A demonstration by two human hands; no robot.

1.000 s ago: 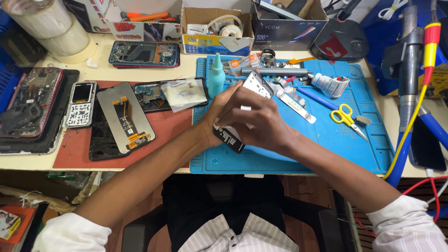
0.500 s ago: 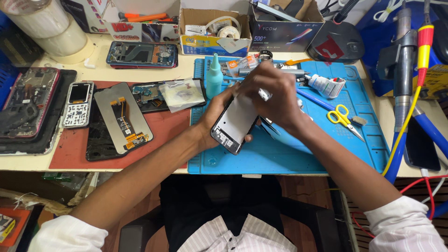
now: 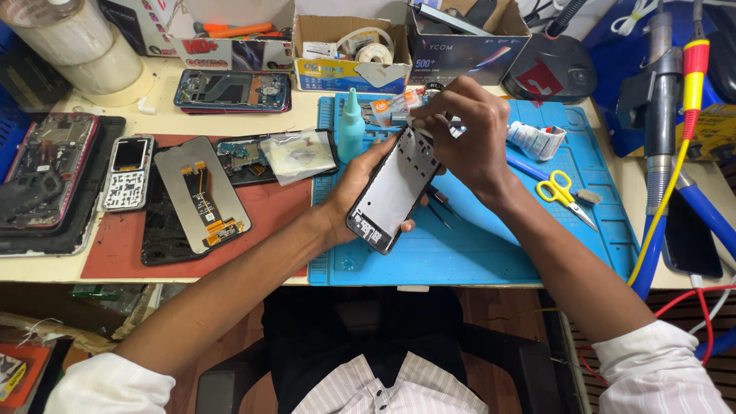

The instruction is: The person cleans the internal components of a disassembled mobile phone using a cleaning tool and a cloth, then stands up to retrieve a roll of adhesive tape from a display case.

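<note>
My left hand (image 3: 354, 193) cradles an opened phone frame (image 3: 391, 192) from below, holding it tilted above the blue work mat (image 3: 475, 253). The frame is black-edged with a pale inner plate facing up. My right hand (image 3: 468, 130) rests its fingers on the frame's top end and pinches something small and thin there; what it is I cannot make out. A pair of tweezers (image 3: 438, 205) lies on the mat just under the frame.
Yellow-handled scissors (image 3: 561, 192), a teal bottle (image 3: 351, 126) and a white tube (image 3: 534, 140) sit on the mat. Left, on a red mat (image 3: 261, 222), lie a detached screen (image 3: 201, 195), a keypad phone (image 3: 128, 172) and open phones. Cardboard boxes line the back; a soldering tool (image 3: 659, 100) stands right.
The phone frame has been turned from edge-on to face-up and raised toward the back of the mat. My right hand shifted from the frame's middle to its top end.
</note>
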